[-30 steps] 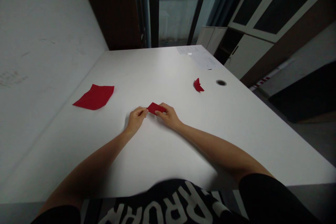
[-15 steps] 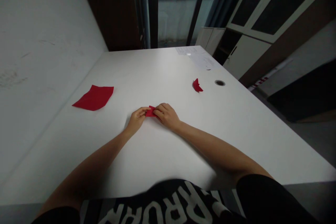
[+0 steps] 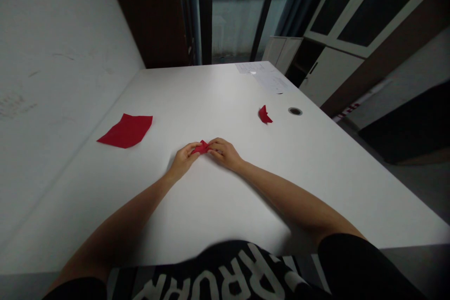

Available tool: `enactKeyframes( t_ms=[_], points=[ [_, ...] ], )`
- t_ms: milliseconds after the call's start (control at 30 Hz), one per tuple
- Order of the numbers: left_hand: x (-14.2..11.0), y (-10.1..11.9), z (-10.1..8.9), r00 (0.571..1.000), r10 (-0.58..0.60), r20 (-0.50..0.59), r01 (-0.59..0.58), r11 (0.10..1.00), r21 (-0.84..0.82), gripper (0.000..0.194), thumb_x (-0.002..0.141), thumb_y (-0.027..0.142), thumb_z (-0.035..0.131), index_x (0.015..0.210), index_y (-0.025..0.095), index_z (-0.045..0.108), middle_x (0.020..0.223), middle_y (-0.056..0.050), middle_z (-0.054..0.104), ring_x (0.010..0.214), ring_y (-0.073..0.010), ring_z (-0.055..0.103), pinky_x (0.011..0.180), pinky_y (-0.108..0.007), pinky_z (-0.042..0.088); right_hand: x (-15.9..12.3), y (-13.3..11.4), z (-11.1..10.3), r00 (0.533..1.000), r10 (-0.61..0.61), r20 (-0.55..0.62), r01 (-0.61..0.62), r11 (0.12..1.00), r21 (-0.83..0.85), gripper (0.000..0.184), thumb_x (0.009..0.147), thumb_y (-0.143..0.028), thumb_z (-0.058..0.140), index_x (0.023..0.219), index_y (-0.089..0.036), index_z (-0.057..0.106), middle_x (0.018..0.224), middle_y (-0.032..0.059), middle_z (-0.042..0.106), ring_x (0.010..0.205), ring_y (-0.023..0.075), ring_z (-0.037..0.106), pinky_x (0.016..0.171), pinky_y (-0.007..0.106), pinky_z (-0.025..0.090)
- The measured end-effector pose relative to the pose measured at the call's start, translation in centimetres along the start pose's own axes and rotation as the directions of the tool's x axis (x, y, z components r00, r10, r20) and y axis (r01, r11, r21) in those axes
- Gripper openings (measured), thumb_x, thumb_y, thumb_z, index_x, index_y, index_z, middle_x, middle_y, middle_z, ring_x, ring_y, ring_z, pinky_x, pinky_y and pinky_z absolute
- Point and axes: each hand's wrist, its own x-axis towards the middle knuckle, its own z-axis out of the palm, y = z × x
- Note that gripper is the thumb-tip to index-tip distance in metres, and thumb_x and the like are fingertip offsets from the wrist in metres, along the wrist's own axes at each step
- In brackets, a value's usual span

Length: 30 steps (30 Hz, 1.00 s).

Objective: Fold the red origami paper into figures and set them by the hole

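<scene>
A small folded piece of red paper (image 3: 201, 148) lies between my two hands on the white table (image 3: 225, 197). My left hand (image 3: 183, 161) pinches its left end with curled fingers. My right hand (image 3: 225, 153) presses and grips its right end, covering part of it. Only a small red peak shows between my fingertips.
A flat sheet of red paper (image 3: 127, 130) lies to the left. A folded red paper shape (image 3: 264, 115) sits further back on the right, near a round cable hole (image 3: 295, 111). White papers (image 3: 269, 78) lie at the far edge. A wall runs along the left side.
The red piece showed as a flat strip a second ago; my hands have closed in on it and it is now smaller and mostly covered by my fingers.
</scene>
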Motion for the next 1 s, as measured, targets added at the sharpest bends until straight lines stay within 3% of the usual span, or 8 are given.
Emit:
enactKeyframes(
  t_ms=[200,400,567,833,1000],
  points=[
    [-0.2,-0.7,0.2,0.999,0.044,-0.006,-0.043,0.994,0.097,0.030,0.084,0.031,0.066,0.109,0.016,0.063,0.114,-0.010,0.067,0.108,-0.0199,0.063,0.100,-0.035,0.047,0.0,-0.9,0.2,0.980,0.196,-0.011,-0.192,0.970,0.151,0.017,0.092,-0.033,0.061,0.087,-0.017,0.064,0.082,0.0022,0.062,0.066,0.0120,0.052,0.063,0.025,0.042],
    [-0.1,-0.8,0.0,0.999,0.031,-0.043,-0.029,0.998,0.047,0.028,0.084,0.030,0.066,0.108,0.019,0.057,0.104,-0.007,0.069,0.098,-0.0167,0.066,0.089,-0.030,0.049,-0.1,-1.3,0.5,0.942,0.332,0.046,-0.331,0.903,0.275,0.022,0.089,-0.038,0.061,0.101,-0.019,0.059,0.071,-0.0031,0.059,0.059,0.0112,0.047,0.058,0.023,0.036],
    [0.0,-0.7,-0.1,0.998,0.023,-0.064,-0.016,0.994,0.105,0.029,0.085,0.034,0.065,0.109,0.018,0.061,0.100,-0.007,0.071,0.093,-0.0173,0.067,0.085,-0.029,0.050,-0.2,-1.3,0.7,0.945,0.322,0.062,-0.327,0.925,0.190,0.029,0.092,-0.042,0.055,0.082,-0.017,0.064,0.063,-0.0025,0.055,0.056,0.0108,0.043,0.055,0.024,0.030],
    [-0.7,-0.2,0.2,0.999,-0.037,-0.007,0.038,0.957,0.289,0.029,0.091,0.044,0.057,0.095,0.017,0.067,0.078,-0.003,0.071,0.067,-0.0161,0.068,0.065,-0.026,0.050,-0.2,-2.0,0.6,0.953,0.301,0.024,-0.301,0.940,0.160,0.030,0.095,-0.041,0.053,0.082,-0.017,0.064,0.066,-0.0010,0.058,0.059,0.0115,0.045,0.059,0.024,0.032],
    [-0.8,0.4,0.3,1.000,0.003,-0.014,0.002,0.941,0.339,0.029,0.093,0.044,0.054,0.096,0.018,0.068,0.075,-0.002,0.071,0.065,-0.0157,0.067,0.065,-0.026,0.049,-0.2,-2.1,0.6,0.951,0.306,0.034,-0.307,0.930,0.204,0.031,0.093,-0.044,0.055,0.079,-0.017,0.061,0.061,-0.0038,0.049,0.055,0.0103,0.039,0.055,0.024,0.028]
  ],
)
